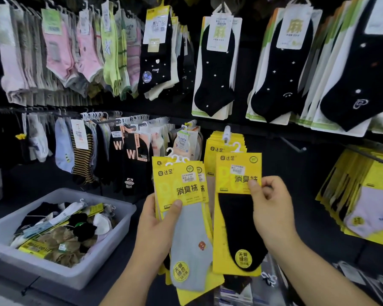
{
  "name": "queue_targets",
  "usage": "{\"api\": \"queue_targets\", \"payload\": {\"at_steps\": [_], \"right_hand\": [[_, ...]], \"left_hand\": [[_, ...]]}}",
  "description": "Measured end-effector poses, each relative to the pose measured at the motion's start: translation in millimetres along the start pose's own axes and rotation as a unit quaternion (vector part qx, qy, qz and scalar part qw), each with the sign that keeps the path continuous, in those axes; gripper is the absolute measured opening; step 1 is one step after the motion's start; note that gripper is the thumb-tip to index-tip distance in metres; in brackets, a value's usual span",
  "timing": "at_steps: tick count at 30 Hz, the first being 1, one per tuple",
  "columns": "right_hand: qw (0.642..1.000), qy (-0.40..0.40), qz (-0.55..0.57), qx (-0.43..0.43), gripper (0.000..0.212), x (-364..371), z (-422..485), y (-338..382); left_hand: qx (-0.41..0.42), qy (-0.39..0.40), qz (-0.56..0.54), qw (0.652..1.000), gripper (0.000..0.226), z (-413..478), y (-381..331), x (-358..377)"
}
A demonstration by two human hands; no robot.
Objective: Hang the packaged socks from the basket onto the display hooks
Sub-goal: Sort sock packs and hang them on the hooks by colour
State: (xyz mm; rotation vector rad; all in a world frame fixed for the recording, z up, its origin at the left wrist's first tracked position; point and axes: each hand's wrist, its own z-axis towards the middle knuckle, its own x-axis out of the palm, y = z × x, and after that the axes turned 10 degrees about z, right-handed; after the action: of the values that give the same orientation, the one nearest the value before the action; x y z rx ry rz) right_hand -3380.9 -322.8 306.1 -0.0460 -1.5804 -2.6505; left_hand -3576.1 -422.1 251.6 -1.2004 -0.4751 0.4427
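My left hand [157, 226] grips a small stack of yellow-carded sock packs [184, 219], a grey sock in front, white hangers at the top. My right hand [272, 208] pinches the right edge of a single yellow pack with a black sock [239, 213], held upright just below a display hook [227, 131] that carries several matching yellow packs [219, 144]. The grey basket [111, 259] at the lower left holds several loose sock packs.
Rows of hung socks fill the dark wall: pastel pairs at the upper left, black dotted ones [215, 65] at the upper right, striped and black ones [119, 151] mid-left. More yellow packs [363, 195] hang at the right. A bare hook [294, 144] juts out right of centre.
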Motion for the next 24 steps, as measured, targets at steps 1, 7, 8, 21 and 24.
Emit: {"api": "queue_targets", "payload": {"at_steps": [1, 7, 8, 21, 24], "right_hand": [[1.000, -0.010, 0.002, -0.013, 0.016, -2, 4, 2], [0.999, 0.007, -0.021, -0.039, 0.016, 7, 28, 3], [0.999, 0.010, -0.025, -0.036, 0.016, 9, 30, 1], [0.997, 0.052, -0.009, 0.058, 0.018, 26, 31, -18], [0.994, 0.018, -0.101, 0.025, 0.029, 21, 26, -17]], "left_hand": [[0.002, -0.002, 0.002, 1.000, 0.021, 0, 0, -2], [0.012, -0.015, 0.007, 1.000, 0.017, 1, -1, -6], [0.012, -0.014, 0.008, 1.000, 0.017, 1, -2, -6], [0.009, 0.003, -0.014, 1.000, 0.020, -2, -5, 0], [0.006, 0.007, -0.024, 1.000, 0.020, -3, -6, 0]]}}
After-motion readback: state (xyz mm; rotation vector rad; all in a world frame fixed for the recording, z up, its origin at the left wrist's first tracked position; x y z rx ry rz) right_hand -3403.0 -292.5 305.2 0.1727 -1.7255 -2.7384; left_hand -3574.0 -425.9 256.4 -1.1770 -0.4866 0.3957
